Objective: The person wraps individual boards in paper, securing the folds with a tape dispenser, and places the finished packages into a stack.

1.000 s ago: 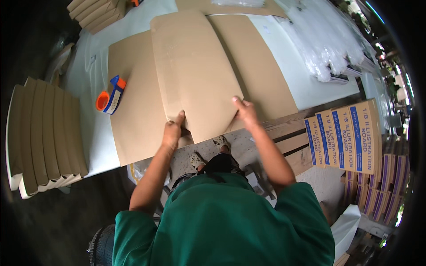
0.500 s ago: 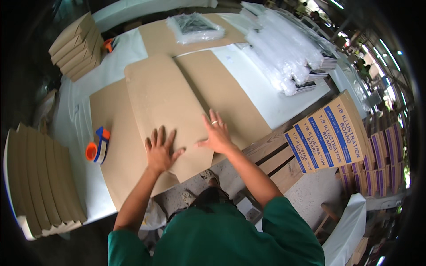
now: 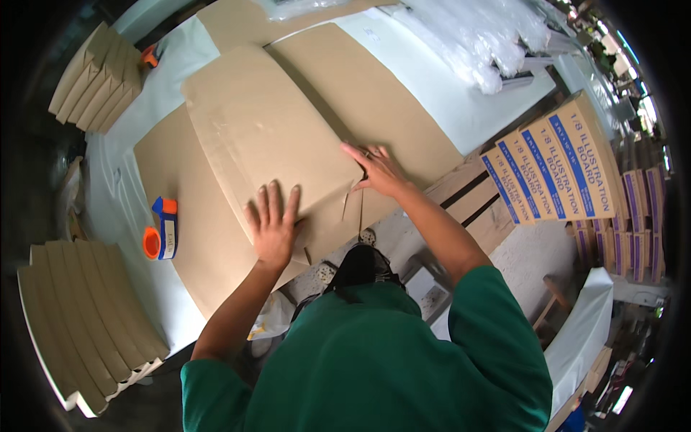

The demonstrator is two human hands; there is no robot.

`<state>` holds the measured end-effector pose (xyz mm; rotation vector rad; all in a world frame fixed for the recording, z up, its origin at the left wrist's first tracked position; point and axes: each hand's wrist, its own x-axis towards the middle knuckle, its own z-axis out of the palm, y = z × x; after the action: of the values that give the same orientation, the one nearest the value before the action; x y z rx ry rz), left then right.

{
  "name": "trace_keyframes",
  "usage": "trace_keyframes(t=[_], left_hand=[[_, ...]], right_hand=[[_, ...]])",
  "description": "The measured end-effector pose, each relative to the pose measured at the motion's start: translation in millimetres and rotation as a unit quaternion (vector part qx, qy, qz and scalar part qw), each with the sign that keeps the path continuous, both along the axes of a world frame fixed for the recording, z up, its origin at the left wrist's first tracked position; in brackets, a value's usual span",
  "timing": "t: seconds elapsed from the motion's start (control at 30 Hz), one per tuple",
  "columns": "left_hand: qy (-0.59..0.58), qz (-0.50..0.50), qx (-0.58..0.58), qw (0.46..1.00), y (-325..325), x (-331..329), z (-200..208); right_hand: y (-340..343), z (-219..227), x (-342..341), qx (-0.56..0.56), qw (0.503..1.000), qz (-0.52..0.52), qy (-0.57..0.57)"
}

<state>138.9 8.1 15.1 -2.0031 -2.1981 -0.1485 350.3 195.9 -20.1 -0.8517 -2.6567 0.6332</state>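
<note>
A flat parcel in brown kraft paper point(image 3: 252, 108) lies on larger brown sheets on the table, its near end folded with loose paper standing out. My left hand point(image 3: 273, 227) rests on the near end of the parcel, fingers stretched forward, its thumb hidden by the folded edge. At the near right corner is my right hand point(image 3: 381, 171). Its index finger lies along the top edge and its thumb sits lower by the flap, with a gap between them. Left of the parcel stands a blue and orange tape dispenser point(image 3: 165, 227).
Stacks of brown wrapped parcels stand at the far left point(image 3: 97, 75) and near left point(image 3: 90, 317). Bubble-wrapped goods point(image 3: 475, 43) lie at the far right. Printed cartons point(image 3: 554, 165) stand beside the wooden slats point(image 3: 471, 180) on the right. An orange-handled tool point(image 3: 150, 56) lies near the far stack.
My hands have shifted from the parcel's top to its near end. The right hand is now at the corner, where the paper has been folded in. The view has tilted nearer.
</note>
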Motion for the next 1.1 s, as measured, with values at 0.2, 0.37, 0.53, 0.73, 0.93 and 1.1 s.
trace_keyframes(t=[0.2,0.37,0.53,0.73,0.93,1.1], left_hand=[[0.030,-0.090,0.010,0.995,75.0,52.3,-3.3],[0.053,-0.101,0.008,0.993,79.8,57.7,-5.1],[0.031,-0.085,-0.005,0.996,77.7,59.2,-3.6],[0.013,-0.083,-0.019,0.996,81.5,59.4,-0.4],[0.007,-0.005,-0.112,0.994,-1.2,25.2,18.9],[-0.087,-0.015,-0.123,0.988,-38.4,8.3,7.4]], right_hand=[[-66.7,-5.9,-6.0,0.065,0.980,-0.185,-0.027],[-151.1,-0.7,7.9,-0.043,0.970,-0.226,0.073],[-156.5,16.8,-4.4,-0.603,0.698,-0.303,0.240],[-152.7,10.8,-16.4,-0.541,0.787,-0.205,0.215],[-120.9,15.8,0.8,-0.589,0.736,-0.212,0.258],[-92.2,51.6,-26.9,-0.585,0.728,-0.236,0.269]])
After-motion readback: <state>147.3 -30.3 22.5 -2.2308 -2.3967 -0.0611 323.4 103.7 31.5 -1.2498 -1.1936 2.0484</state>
